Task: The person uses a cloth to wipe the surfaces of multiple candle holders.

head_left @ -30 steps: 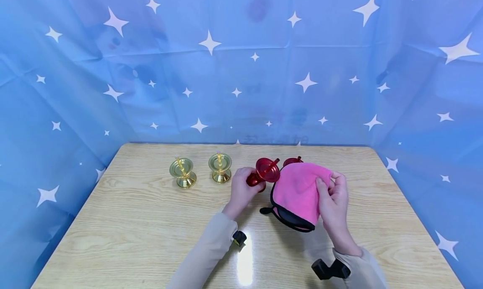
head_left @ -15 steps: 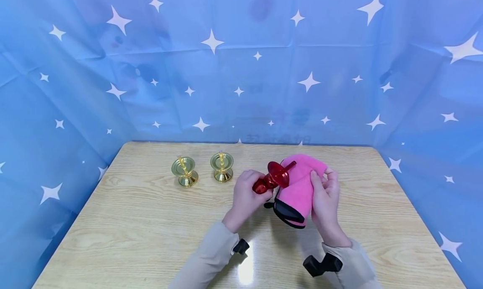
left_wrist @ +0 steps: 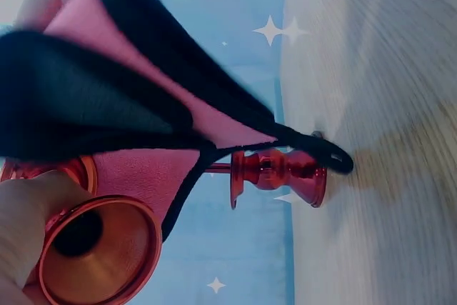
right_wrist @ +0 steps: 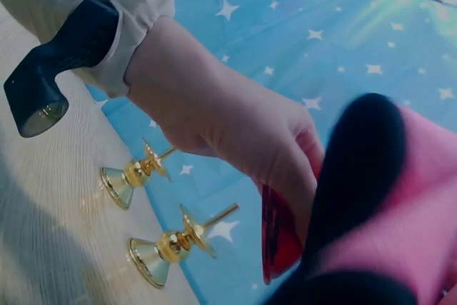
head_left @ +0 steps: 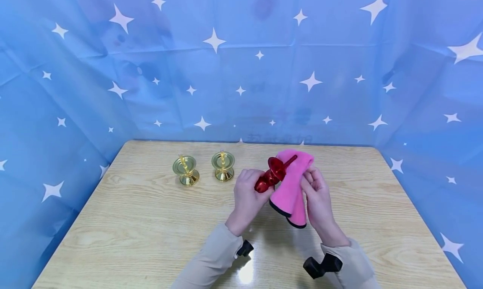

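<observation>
The pink cloth [head_left: 289,191] has shifted toward the left hand [head_left: 247,194], which grips a tilted red candlestick [head_left: 268,179]; the right hand [head_left: 320,200] pinches the cloth. Two gold candlesticks [head_left: 224,167] stand left of the left hand.

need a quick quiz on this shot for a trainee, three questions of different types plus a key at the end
1. Fill in the colour: the right hand holds a ____ cloth with black edging.
2. True or false: the red candle holder gripped by the left hand is tilted.
3. Multiple choice: which wrist view shows two gold candle holders standing on the table?
a) left wrist
b) right wrist
c) neither

Key:
1. pink
2. true
3. b
</observation>
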`<state>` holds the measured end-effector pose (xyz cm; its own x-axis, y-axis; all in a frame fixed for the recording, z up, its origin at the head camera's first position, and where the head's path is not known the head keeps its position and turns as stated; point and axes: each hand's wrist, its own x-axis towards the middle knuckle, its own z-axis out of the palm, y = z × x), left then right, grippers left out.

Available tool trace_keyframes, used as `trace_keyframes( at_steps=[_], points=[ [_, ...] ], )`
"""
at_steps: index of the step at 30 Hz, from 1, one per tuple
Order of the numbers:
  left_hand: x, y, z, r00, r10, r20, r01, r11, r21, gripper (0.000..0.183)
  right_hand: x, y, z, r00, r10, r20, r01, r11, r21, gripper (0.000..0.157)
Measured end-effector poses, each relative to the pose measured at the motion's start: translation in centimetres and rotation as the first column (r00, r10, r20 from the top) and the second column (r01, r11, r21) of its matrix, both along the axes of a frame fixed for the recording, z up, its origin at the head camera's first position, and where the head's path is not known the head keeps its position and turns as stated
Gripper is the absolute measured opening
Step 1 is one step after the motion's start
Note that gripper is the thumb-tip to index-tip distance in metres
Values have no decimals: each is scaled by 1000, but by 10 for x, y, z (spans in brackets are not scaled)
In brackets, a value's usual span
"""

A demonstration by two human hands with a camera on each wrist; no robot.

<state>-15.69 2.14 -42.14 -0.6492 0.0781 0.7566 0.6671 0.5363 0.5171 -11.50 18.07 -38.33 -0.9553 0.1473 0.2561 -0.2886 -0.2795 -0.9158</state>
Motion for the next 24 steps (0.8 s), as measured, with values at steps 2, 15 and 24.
trace_keyframes(
  at_steps=[2, 15, 24],
  points=[
    [0, 1, 1, 999, 17, -36, -17, 1000, -8, 28, -1, -2, 0, 999, -37, 3, 36, 997, 63, 25],
    [5, 4, 5, 978, 72, -198, -99, 987, -128, 22, -3, -13, 5, 941, -260, 216, 248, 965, 82, 25],
    [8, 2, 3, 977, 67, -203, -88, 991, -98, 24, -4, -16, 7, 924, -362, 122, 369, 928, -44, 17]
  ],
)
